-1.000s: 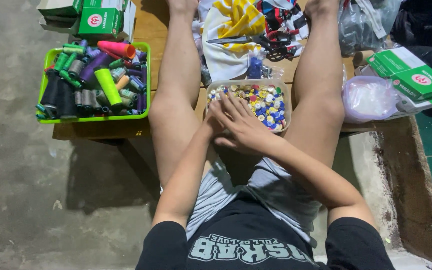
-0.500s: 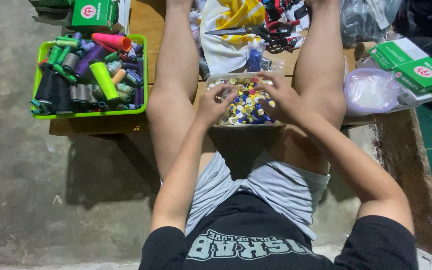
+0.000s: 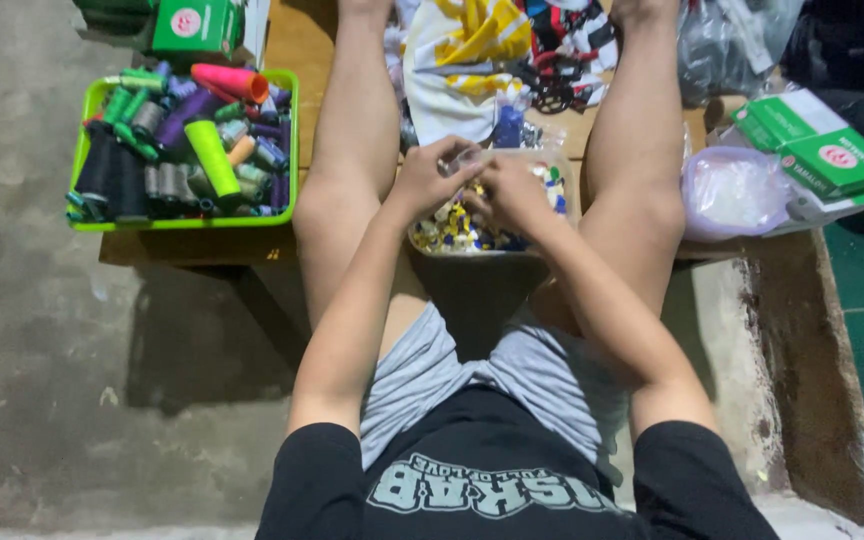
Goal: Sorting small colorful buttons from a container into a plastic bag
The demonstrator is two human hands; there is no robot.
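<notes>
Both hands met over the clear tub (image 3: 559, 190) of small, hard, many-coloured buttons (image 3: 452, 228), which sat between the knees for easy reach. The left hand (image 3: 430, 182) and right hand (image 3: 512, 190) pinched something tiny; what, I could not tell. Far left, a green basket (image 3: 287, 150) held smooth thread cones (image 3: 210, 152).

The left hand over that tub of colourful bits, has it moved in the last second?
Yes. The left hand slid toward the clear tub's far rim.

Left hand (image 3: 432, 180) and right hand (image 3: 512, 190) moved from tub's sides, now meeting above bead tub (image 3: 472, 235)
</notes>
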